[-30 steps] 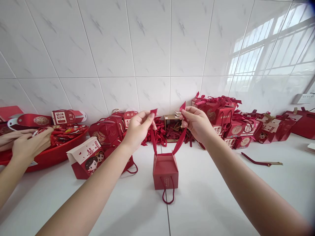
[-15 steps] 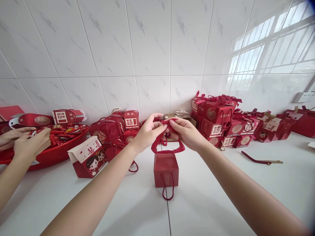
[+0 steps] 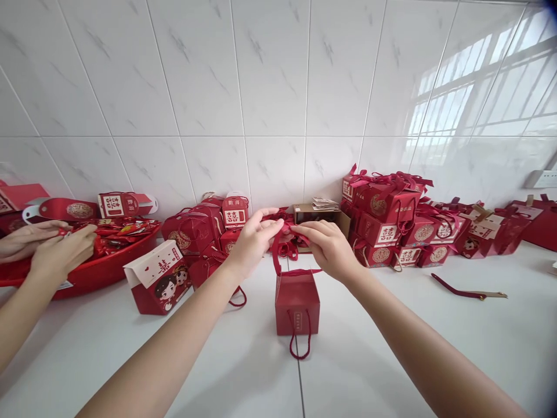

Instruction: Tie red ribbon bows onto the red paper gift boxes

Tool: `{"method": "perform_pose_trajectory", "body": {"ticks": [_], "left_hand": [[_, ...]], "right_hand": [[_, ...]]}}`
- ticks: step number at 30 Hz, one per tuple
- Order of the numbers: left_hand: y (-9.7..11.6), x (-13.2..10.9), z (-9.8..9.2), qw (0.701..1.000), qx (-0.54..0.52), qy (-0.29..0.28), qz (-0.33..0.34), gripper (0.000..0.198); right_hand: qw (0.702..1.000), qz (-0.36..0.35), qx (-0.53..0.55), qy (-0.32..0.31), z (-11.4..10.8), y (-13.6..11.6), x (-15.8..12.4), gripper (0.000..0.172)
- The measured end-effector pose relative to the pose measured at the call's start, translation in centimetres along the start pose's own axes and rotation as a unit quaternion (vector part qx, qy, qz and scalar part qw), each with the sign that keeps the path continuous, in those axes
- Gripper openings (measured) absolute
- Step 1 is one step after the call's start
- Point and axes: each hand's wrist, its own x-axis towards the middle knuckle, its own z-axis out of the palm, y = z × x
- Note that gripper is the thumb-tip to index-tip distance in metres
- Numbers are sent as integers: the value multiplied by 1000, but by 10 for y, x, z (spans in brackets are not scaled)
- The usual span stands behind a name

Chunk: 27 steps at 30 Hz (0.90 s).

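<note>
A small red gift box (image 3: 297,303) with a cord handle stands upright on the white counter in front of me. Two red ribbon ends (image 3: 277,262) rise from its top. My left hand (image 3: 253,240) and my right hand (image 3: 326,246) meet just above the box. The fingers of both pinch the ribbon where it crosses. The point where the ribbon crosses is partly hidden by my fingers.
Another person's hands (image 3: 52,249) reach into a red tray of sweets (image 3: 93,268) at the far left. A box with a cartoon couple (image 3: 157,277) lies left of me. Piles of red boxes (image 3: 387,217) line the tiled wall. A loose ribbon (image 3: 461,288) lies at the right.
One second ago my hands held the two ribbon ends apart and raised. They have come together over the box and lowered, and the ribbon is now crossed between my fingers.
</note>
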Motion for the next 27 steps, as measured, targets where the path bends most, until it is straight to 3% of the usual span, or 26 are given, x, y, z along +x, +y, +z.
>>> {"method": "perform_pose_trajectory", "body": {"ticks": [2, 4, 5, 7, 10, 11, 13, 15, 18, 20, 22, 24, 27], "left_hand": [[-2, -4, -7, 972, 194, 59, 120, 32], [-5, -9, -20, 899, 361, 127, 214, 28], [-8, -12, -28, 865, 418, 152, 234, 23], [-19, -22, -45, 827, 493, 161, 215, 19], [-48, -43, -72, 816, 558, 79, 130, 28], [-60, -51, -79, 814, 572, 44, 94, 34], [-84, -67, -89, 812, 584, 5, 15, 48], [-102, -78, -90, 802, 597, -8, -31, 54], [-111, -82, -76, 811, 586, -5, 5, 43], [-107, -77, -59, 854, 520, 2, 19, 27], [-102, -70, -42, 913, 406, 2, -29, 17], [-100, -63, -27, 949, 304, -10, -85, 16], [-100, -59, -14, 968, 212, -35, -128, 16]], "right_hand": [[996, 65, 19, 65, -1, -1, -7, 30], [982, 159, -20, 96, -7, 0, -17, 27], [971, 217, -64, 79, -12, 2, -24, 27], [925, 343, -158, -35, -24, 9, -43, 28], [801, 498, -192, -270, -38, 27, -77, 20], [768, 524, -179, -320, -41, 34, -88, 16], [740, 546, -156, -360, -42, 47, -105, 12], [747, 541, -137, -360, -41, 56, -113, 8], [790, 503, -94, -338, -37, 55, -107, 18], [833, 462, 0, -306, -32, 45, -98, 20], [858, 422, 121, -266, -23, 31, -92, 27], [859, 410, 200, -232, -11, 17, -91, 33], [839, 423, 260, -221, 8, 4, -95, 34]]}}
